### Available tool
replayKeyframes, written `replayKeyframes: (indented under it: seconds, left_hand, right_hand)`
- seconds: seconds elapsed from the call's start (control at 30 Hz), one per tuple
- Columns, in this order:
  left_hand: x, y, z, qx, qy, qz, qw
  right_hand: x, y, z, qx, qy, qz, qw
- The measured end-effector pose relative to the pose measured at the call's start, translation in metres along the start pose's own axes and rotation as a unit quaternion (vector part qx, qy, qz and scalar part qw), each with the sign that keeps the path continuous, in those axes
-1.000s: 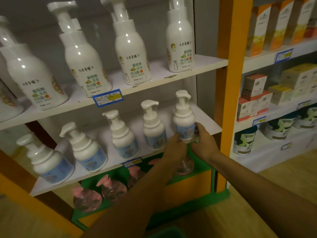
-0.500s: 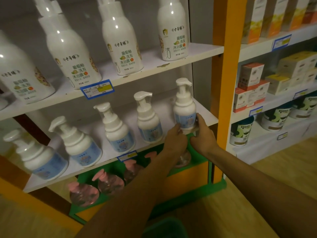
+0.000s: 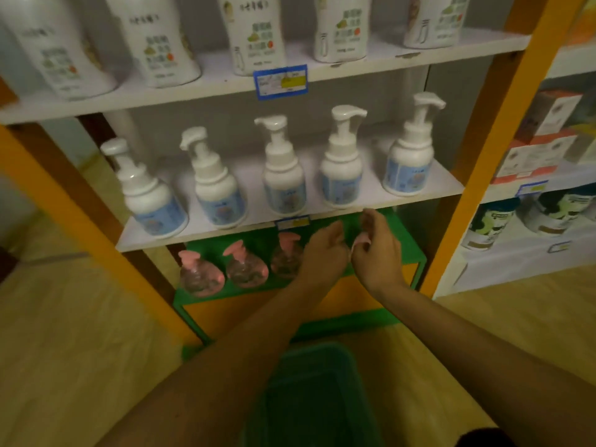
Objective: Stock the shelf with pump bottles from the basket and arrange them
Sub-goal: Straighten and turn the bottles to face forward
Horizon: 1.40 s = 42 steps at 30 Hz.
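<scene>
White plastic pump bottles with pale blue labels, five in all, are lined up along the middle shelf (image 3: 419,196) across the centre of the frame; the rightmost bottle (image 3: 409,156) is set upright near the shelf's right end, with the next bottle (image 3: 342,169) just to its left. Neither is touched by a hand. Below the shelf's front edge, at centre frame, the left hand (image 3: 322,253) is held with its fingers loosely extended and nothing is gripped in it. The right hand (image 3: 379,253) is just beside it, fingers curled; a small pale pink shape is seen at its fingertips, but whether it is pinched cannot be told. Behind the hands, three clear bottles with pink pumps (image 3: 246,267) are stood on a green stand (image 3: 409,250); the third is partly covered by the left hand. A green basket (image 3: 316,391) is seen blurred at the bottom centre, between the forearms, its contents not made out. Larger white bottles (image 3: 254,30) are ranged on the top shelf (image 3: 209,87), where a blue price tag (image 3: 280,81) is fixed to the front edge. Boxes (image 3: 541,150) and tubs (image 3: 490,221) are stacked on the shelving at the right edge, beyond an orange post (image 3: 496,150)
</scene>
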<state>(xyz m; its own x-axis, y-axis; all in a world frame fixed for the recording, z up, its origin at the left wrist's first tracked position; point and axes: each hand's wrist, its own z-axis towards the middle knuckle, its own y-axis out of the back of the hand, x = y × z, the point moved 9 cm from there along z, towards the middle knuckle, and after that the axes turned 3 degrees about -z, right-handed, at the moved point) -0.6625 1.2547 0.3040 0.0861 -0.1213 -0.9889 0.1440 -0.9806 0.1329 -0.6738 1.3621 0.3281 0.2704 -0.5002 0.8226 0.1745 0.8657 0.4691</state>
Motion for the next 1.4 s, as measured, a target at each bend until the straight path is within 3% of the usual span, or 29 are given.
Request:
replayKeyframes:
  seconds: [0.2, 0.4, 0.6, 0.93, 1.23, 1.33, 1.4]
  left_hand:
    - [0.054, 0.123, -0.042, -0.095, 0.009, 0.077, 0.992]
    - [0.112, 0.240, -0.063, -0.167, 0.088, 0.129, 0.974]
    - [0.135, 0.291, -0.042, -0.171, 0.106, 0.122, 0.972]
    - [0.159, 0.298, -0.019, -0.149, 0.094, 0.130, 0.976]
    - [0.162, 0.303, -0.019, -0.154, 0.108, 0.146, 0.971]
    - [0.151, 0.298, -0.029, -0.189, 0.085, 0.145, 0.968]
    - [0.144, 0.294, -0.039, -0.234, 0.056, 0.152, 0.959]
  right_hand:
    - [0.023, -0.095, -0.045, 0.124, 0.016, -0.005, 0.992]
    - [0.040, -0.199, -0.082, 0.260, -0.019, -0.020, 0.965]
    - [0.041, -0.271, -0.087, 0.324, -0.067, -0.037, 0.943]
    - [0.044, -0.325, -0.079, 0.325, -0.039, -0.061, 0.943]
    - [0.037, -0.328, -0.083, 0.341, -0.034, -0.071, 0.937]
    - [0.038, -0.326, -0.083, 0.330, -0.039, -0.052, 0.942]
    - [0.037, -0.312, -0.082, 0.281, -0.040, -0.045, 0.958]
